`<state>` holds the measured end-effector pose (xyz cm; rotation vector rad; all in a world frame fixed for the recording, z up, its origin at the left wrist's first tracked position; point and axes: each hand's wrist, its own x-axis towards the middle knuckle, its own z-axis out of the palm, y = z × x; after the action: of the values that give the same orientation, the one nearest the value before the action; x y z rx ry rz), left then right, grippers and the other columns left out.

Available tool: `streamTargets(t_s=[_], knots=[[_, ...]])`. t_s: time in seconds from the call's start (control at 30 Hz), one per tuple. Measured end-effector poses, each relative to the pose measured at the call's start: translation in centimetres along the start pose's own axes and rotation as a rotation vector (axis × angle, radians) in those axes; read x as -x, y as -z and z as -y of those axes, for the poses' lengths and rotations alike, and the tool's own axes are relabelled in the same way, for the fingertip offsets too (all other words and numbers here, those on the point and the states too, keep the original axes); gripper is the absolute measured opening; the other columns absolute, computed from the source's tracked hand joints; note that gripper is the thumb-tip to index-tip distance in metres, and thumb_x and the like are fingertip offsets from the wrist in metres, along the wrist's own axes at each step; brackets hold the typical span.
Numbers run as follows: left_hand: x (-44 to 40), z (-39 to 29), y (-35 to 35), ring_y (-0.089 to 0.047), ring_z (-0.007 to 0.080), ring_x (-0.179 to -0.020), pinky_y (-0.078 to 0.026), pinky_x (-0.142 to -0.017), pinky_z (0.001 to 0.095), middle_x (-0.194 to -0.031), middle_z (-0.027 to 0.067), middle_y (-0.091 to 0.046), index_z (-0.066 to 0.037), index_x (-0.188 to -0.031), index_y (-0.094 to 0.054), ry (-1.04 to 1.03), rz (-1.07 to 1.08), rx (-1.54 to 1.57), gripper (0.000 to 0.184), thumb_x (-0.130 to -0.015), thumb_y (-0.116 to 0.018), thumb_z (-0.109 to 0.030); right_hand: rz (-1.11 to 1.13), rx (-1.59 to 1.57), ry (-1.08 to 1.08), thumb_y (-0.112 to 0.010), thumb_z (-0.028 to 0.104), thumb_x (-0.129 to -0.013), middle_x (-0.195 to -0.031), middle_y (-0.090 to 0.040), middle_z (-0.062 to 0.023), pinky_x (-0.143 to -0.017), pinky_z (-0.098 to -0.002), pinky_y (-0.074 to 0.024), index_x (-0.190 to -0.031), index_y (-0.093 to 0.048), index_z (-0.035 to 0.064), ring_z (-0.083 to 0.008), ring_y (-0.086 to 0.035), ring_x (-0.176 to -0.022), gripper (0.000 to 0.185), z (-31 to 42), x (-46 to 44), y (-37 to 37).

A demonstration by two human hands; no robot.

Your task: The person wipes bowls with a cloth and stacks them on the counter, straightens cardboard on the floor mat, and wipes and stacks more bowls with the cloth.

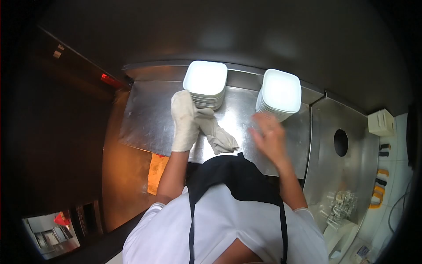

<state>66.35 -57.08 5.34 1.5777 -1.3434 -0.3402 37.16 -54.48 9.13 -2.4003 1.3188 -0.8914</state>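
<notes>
My left hand (183, 121) wears a thick off-white fabric glove that reaches the wrist, just in front of the left stack of white square dishes (205, 78). From its thumb side a crumpled off-white cloth (220, 137), perhaps a second glove, trails onto the metal counter. The thumb seems closed on it, though the fabric hides the exact grip. My bare right hand (269, 135) is slightly blurred, thumb apart from the fingers. It is near the front of the right stack of white square dishes (281, 91); whether it touches them I cannot tell.
The steel counter (147, 105) has a raised back edge against a dark wall. A steel surface with a round dark hole (341, 142) adjoins on the right, with glasses (342, 204) nearer me. Yellow-and-black handles (377, 196) and a white box (380, 122) line the right wall.
</notes>
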Motion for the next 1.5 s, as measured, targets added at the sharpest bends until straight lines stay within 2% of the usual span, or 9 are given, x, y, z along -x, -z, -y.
streamTargets(t_s=[0.3,0.53,0.7,1.0,1.17,1.2,1.37,1.47,1.5], knots=[[2.5,-1.8,2.4,-0.04,0.0132,-0.077,-0.039,-0.068,0.0289,-0.085,-0.0002,-0.039,-0.008,-0.089,-0.044,0.671,-0.016,1.326,0.02,-0.107,-0.045,-0.016,0.051,0.195,-0.152,-0.075,0.018,-0.089,-0.111,-0.075,-0.0103,-0.116,-0.0546,-0.0367,-0.103,-0.078,0.0074,-0.0292,-0.068,-0.113,0.018,-10.7,-1.0,4.2],[3.7,-2.1,3.5,-0.048,0.0175,-0.076,-0.046,-0.07,0.0294,-0.089,0.0038,-0.049,-0.004,-0.091,-0.047,0.017,0.09,0.192,0.016,-0.105,-0.052,-0.012,0.047,0.008,-0.279,-0.078,0.016,-0.086,-0.096,-0.076,-0.0107,-0.109,-0.0442,-0.045,-0.102,-0.077,0.0053,-0.0264,-0.071,-0.093,0.019,-11.3,-1.3,5.0],[3.6,-5.6,4.3,-0.055,0.0191,-0.077,-0.051,-0.071,0.03,-0.094,0.0052,-0.056,-0.002,-0.098,-0.052,0.208,0.166,0.541,0.013,-0.103,-0.057,-0.013,-0.181,-0.564,-0.638,-0.074,0.017,-0.094,-0.099,-0.076,-0.0082,-0.102,-0.0319,-0.0479,-0.108,-0.076,0.0045,-0.0204,-0.069,-0.094,0.018,-12.3,-2.0,5.0],[4.0,-7.4,4.0,-0.059,0.0202,-0.113,-0.047,-0.103,0.0387,-0.121,0.005,-0.061,-0.005,-0.13,-0.054,-0.514,0.238,-0.513,0.039,-0.097,-0.069,-0.02,-0.718,-1.408,-0.505,-0.062,0.017,-0.105,-0.117,-0.068,-0.0089,-0.103,-0.0368,-0.0486,-0.123,-0.06,0.001,-0.0185,-0.063,-0.115,0.024,-8.5,-2.3,6.1],[5.7,-5.7,0.2,-0.053,0.0252,-0.126,-0.037,-0.116,0.0399,-0.132,0.0079,-0.051,-0.005,-0.142,-0.046,-0.106,0.351,0.395,0.048,-0.099,-0.065,-0.013,-0.318,-0.555,-0.279,-0.079,0.012,-0.089,-0.102,-0.071,-0.0093,-0.107,-0.0422,-0.0475,-0.093,-0.069,0.0033,-0.0258,-0.068,-0.103,0.014,0.1,0.3,3.9],[4.4,-9.0,2.0,-0.052,0.0249,-0.126,-0.037,-0.117,0.039,-0.131,0.0069,-0.051,-0.004,-0.142,-0.045,-0.261,0.382,0.042,0.048,-0.099,-0.065,-0.012,-0.19,-0.443,-0.043,-0.08,0.013,-0.087,-0.106,-0.071,-0.0118,-0.11,-0.0449,-0.0456,-0.09,-0.07,0.0037,-0.0301,-0.067,-0.111,0.014,1.2,0.4,3.3],[3.5,-12.4,3.2,-0.054,0.0228,-0.119,-0.048,-0.103,0.0378,-0.12,0.0077,-0.052,-0.005,-0.12,-0.056,0.759,0.381,1.398,0.033,-0.092,-0.072,-0.011,0.013,-0.184,0.385,-0.09,0.024,-0.072,-0.14,-0.058,-0.0198,-0.118,-0.0527,-0.0375,-0.115,-0.068,0.0095,-0.0385,-0.05,-0.139,0.05,4.0,0.1,3.0],[3.5,-6.3,2.6,-0.055,0.0257,-0.116,-0.051,-0.099,0.0353,-0.123,0.0066,-0.053,-0.005,-0.111,-0.06,-0.584,0.277,-0.018,0.028,-0.087,-0.074,-0.011,-0.138,-0.467,0.184,-0.099,0.029,-0.059,-0.162,-0.038,-0.0185,-0.122,-0.0508,-0.033,-0.153,-0.042,0.0151,-0.0353,-0.038,-0.15,0.111,1.8,-0.6,2.1],[3.7,-6.6,2.4,-0.055,0.0267,-0.115,-0.051,-0.098,0.0354,-0.121,0.0078,-0.054,-0.005,-0.109,-0.061,-0.434,0.262,0.073,0.026,-0.086,-0.074,-0.011,-0.073,-0.595,0.045,-0.099,0.026,-0.06,-0.162,-0.037,-0.0182,-0.122,-0.0495,-0.0332,-0.154,-0.039,0.0137,-0.0346,-0.037,-0.15,0.112,0.9,-0.8,1.0]])
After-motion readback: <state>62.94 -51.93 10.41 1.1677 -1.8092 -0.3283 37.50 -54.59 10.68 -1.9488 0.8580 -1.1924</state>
